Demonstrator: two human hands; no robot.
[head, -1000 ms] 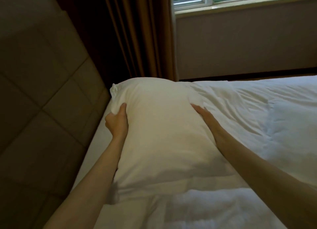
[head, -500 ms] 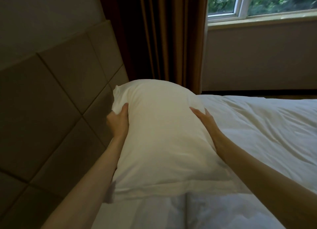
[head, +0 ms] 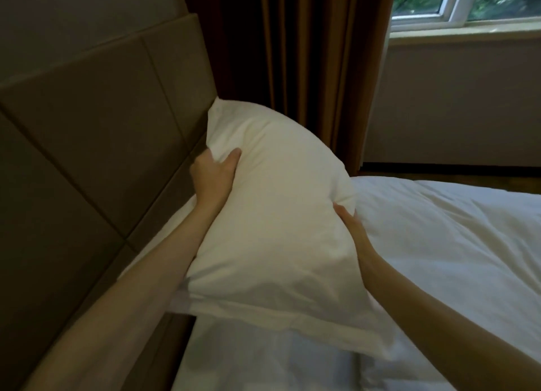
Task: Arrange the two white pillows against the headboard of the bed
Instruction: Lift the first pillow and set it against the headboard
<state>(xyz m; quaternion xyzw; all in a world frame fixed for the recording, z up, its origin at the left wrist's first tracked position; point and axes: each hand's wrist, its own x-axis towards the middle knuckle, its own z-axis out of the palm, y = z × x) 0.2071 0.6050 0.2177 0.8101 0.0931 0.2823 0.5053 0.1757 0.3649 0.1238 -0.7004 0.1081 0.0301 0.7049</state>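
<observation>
A plump white pillow is tilted up on the bed, its far upper corner touching the padded brown headboard. My left hand grips the pillow's left edge, thumb on the front and fingers behind it, between pillow and headboard. My right hand presses against the pillow's right side, fingers tucked behind the bulge. The pillow's flat hem rests on the white bedding near me. Only one pillow is in view.
A rumpled white duvet covers the bed to the right. Dark brown curtains hang behind the pillow at the end of the headboard. A window sits over a beige wall at the far right.
The pillow has been lifted and tipped toward the headboard, from lying flatter to standing up against it. Both hands stayed on its sides, and my view swung left and up.
</observation>
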